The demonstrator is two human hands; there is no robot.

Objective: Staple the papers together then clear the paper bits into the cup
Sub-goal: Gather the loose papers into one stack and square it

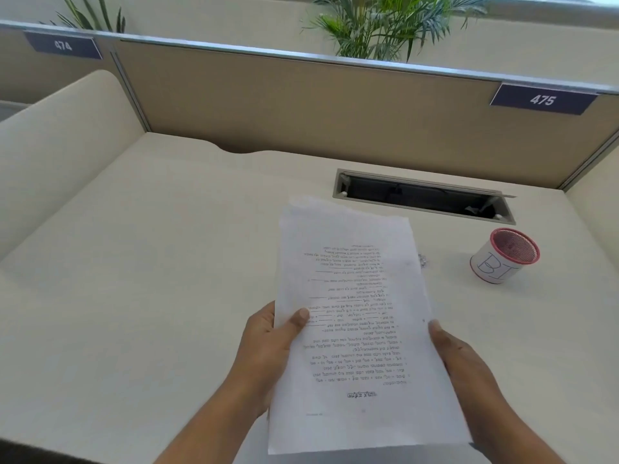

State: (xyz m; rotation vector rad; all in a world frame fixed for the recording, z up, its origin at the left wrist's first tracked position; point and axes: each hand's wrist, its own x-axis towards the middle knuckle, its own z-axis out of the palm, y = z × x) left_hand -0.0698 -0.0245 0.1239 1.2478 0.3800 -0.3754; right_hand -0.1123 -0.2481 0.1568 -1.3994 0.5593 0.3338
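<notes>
At the desk's centre, head view, the only view supplied: the papers (355,326) are held up off the desk (150,262), printed text upside down to the wearer. The left hand (268,343) grips the left edge at about nine o'clock of the sheets, thumb lying over the front face, fingers hidden behind. The right hand (462,360) holds the right edge at about three o'clock, thumb tip on the margin; both hands are closed on the sheets.

The cup (505,256), a red mesh holder with a white label, stands at roughly two o'clock from the papers, well apart from them. Paper bits (423,260), a small cluster, lie on the desk just beside the sheets' right edge, between the papers and the cup. A recessed cable tray (423,195) sits at twelve o'clock, a partition (301,105) behind it.

No stapler is in view. Whether a staple is already through the sheets cannot be told; the far edge looks uneven, no fastener visible.

Judgement: stapling unconfirmed; clearing not done, since the bits remain on the desk.
</notes>
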